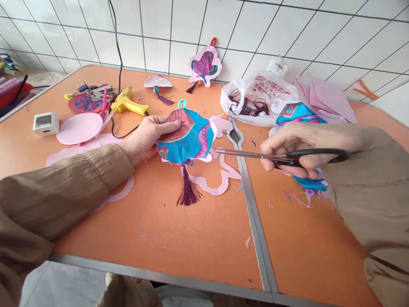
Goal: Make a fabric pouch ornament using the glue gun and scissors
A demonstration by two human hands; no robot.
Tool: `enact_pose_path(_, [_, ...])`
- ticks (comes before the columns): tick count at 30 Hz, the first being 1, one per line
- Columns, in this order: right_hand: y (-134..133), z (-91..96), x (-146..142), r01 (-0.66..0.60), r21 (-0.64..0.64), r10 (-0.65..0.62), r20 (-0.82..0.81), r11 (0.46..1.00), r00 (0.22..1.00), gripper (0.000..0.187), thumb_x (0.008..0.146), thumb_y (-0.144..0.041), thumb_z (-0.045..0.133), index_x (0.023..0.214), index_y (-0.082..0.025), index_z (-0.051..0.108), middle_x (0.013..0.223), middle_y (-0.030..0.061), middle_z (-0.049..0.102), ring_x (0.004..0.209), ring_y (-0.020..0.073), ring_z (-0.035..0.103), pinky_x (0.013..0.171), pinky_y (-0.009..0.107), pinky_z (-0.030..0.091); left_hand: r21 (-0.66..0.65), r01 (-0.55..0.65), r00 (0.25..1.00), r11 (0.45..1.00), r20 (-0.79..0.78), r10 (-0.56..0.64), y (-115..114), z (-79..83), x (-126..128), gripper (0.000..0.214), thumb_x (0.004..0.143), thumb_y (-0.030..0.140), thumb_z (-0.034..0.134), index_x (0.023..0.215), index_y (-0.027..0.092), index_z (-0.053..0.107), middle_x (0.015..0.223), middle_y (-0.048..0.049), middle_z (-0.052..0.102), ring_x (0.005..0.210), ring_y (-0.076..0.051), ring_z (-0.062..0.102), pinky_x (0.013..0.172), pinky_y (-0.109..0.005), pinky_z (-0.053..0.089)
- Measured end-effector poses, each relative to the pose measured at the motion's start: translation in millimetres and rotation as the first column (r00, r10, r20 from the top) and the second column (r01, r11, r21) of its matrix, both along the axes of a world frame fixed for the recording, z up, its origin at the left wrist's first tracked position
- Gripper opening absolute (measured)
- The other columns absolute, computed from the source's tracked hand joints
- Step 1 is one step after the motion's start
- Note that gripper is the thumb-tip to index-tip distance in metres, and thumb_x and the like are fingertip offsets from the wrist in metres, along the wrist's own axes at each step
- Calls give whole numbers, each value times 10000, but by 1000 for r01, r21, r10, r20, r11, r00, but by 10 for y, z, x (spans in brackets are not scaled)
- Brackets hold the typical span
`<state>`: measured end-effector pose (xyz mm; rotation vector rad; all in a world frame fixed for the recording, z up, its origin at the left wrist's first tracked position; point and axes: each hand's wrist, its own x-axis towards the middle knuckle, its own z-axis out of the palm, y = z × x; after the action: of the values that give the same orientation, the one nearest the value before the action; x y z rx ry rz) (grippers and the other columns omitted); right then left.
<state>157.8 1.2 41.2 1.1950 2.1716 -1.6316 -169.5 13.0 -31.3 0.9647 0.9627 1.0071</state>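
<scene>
Pinched between the thumb and fingers of my left hand [147, 136] is a blue and purple patterned fabric ornament [188, 138]. A small teal loop tops it and a dark purple tassel [187, 189] hangs from its lower edge. My right hand [298, 147] grips a pair of scissors [280, 157] with black handles, fingers through the loops. Their blades point left, with the tips near the ornament's right edge; whether they touch it I cannot tell. Below the ornament lies a curved pink offcut [218, 188]. More blue patterned fabric [300, 113] lies partly hidden behind my right hand.
A yellow glue gun [129, 103] with a cord lies behind my left hand, near a white cube [45, 124] and pink discs [79, 128]. Against the tiled wall stand a leaf-shaped ornament [204, 66] and a plastic bag [260, 100] of dark tassels. Small scraps dot the orange table [199, 250].
</scene>
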Motion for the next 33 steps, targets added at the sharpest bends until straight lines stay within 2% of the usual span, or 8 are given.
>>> enact_pose_path(3, [15,18,34,69,-143,-74,-35,987,997,624,662,-702,852,972,-185,689,632,-17,605,503,93,525,471,196,461,-20,16,999,1000,-39,-17,26,5,-19,212,842,264,776,682,132,732,668,-69,723,595,-174,659,623,-311,564])
enact_pose_path(6, [37,-29,7,60,-215,-76,-69,975,995,630,634,-690,876,942,-171,694,594,-26,618,468,75,504,435,173,400,-12,56,994,998,-98,-57,80,-23,-52,222,796,318,827,680,152,736,672,-77,730,612,-208,682,647,-356,590])
enact_pose_path(10, [66,-106,-43,13,-251,-40,-101,968,994,665,647,-724,847,947,-154,682,588,-39,625,462,65,512,452,160,404,19,96,985,995,-145,-92,129,-65,-82,260,750,386,864,682,169,738,682,-81,731,630,-240,700,645,-392,599])
enact_pose_path(14, [55,-137,-116,-63,-273,20,-158,960,987,636,694,-704,825,961,-148,668,604,-38,626,462,69,523,452,158,439,1,81,993,997,-82,-81,104,-54,-60,200,776,314,842,711,146,755,689,-65,734,614,-184,670,623,-324,574])
enact_pose_path(19, [-50,-97,-287,-42,-159,31,-72,986,997,480,670,-510,826,948,-153,669,590,-38,594,467,105,550,408,190,477,-22,10,999,1000,-36,-10,39,-15,-13,180,827,262,781,702,137,748,682,-62,727,611,-178,663,612,-311,561])
enact_pose_path(22, [-85,-70,-343,-16,-89,12,-43,996,999,436,674,-490,788,923,-154,664,575,-45,549,483,102,541,419,190,469,-18,15,1000,1000,-24,-15,24,-8,-10,188,834,269,789,710,135,744,707,-67,735,641,-188,669,656,-330,566])
enact_pose_path(28, [-21,-97,-243,-33,-93,32,-20,995,999,535,697,-622,799,963,-178,660,602,-38,561,511,108,568,462,200,489,-7,15,999,1000,-34,-15,48,-35,-26,180,825,280,796,741,129,747,720,-64,739,645,-190,680,652,-334,576])
enact_pose_path(33, [12,-111,-187,-17,-111,18,6,994,1000,474,718,-542,802,990,-177,673,623,-38,581,523,107,570,456,197,487,-9,3,1000,1000,-24,-3,44,-26,-14,185,849,260,775,731,121,743,702,-67,733,631,-183,669,612,-308,562])
